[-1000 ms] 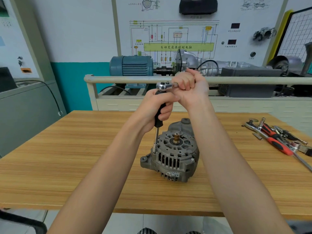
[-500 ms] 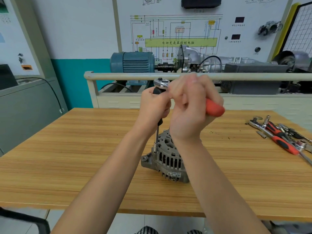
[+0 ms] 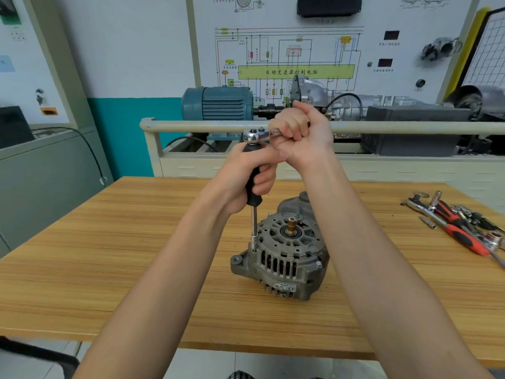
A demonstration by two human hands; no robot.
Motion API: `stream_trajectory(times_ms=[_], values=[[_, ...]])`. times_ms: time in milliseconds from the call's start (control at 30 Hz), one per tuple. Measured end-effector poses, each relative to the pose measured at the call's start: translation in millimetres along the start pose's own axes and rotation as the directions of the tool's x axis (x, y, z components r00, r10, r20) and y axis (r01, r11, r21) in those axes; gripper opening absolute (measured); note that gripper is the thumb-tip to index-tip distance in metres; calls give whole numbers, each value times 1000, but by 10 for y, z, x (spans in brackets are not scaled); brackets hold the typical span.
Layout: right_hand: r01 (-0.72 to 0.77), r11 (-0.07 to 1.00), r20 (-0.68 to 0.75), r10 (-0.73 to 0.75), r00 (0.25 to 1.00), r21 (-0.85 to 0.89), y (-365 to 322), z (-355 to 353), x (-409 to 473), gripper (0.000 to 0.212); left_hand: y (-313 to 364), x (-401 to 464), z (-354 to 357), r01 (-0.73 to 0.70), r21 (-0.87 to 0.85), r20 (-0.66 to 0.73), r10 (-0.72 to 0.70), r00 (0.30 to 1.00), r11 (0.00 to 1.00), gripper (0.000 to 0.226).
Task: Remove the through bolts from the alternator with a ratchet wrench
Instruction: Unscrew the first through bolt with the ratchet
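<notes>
From the head view, the grey cast-metal alternator (image 3: 281,258) sits on the pale wood-grain counter (image 3: 109,269), shaft end up, directly below both hands. The left hand (image 3: 246,179) has its grip clamped round the black handle of a long steel extension bar (image 3: 254,187), which stands upright with its socket seated on a through bolt at the alternator's upper left rim, just below that grip. The bolt head itself is hidden under the socket. The right hand (image 3: 300,135) has its grip closed round the handle of the chrome ratchet wrench (image 3: 255,135), whose head sits on top of the extension, just left of that grip and above the left one.

I judge the loosening of this bolt to be in hand: one hand steadies the bar, the other swings the ratchet. How far the bolt has backed out I cannot tell. The next move calls for more strokes with the bar kept vertical so the socket stays seated.

A heap of red-handled tools (image 3: 459,228) lies well to the right of both grips.
</notes>
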State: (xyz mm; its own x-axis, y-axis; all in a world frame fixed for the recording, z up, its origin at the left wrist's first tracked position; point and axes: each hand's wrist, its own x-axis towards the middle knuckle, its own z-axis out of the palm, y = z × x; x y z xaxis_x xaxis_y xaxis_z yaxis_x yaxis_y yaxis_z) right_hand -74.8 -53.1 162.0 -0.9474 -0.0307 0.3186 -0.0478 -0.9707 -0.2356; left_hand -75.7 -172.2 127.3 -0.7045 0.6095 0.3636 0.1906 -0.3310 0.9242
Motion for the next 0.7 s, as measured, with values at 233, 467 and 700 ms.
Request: stream_trajectory(times_ms=[233, 467, 700], values=[[417, 882, 130, -397, 908, -219, 167, 60, -420, 49, -53, 11, 98, -68, 75, -298, 88, 951, 995, 45], [899, -49, 728, -608, 318, -434, 791, 46, -798, 25, -102, -20, 254, -44, 230, -413, 138, 900, 972, 31], [742, 583, 401, -625, 669, -330, 397, 163, -625, 44, 4, -51, 71, -77, 110, -116, 90, 989, 991, 31]])
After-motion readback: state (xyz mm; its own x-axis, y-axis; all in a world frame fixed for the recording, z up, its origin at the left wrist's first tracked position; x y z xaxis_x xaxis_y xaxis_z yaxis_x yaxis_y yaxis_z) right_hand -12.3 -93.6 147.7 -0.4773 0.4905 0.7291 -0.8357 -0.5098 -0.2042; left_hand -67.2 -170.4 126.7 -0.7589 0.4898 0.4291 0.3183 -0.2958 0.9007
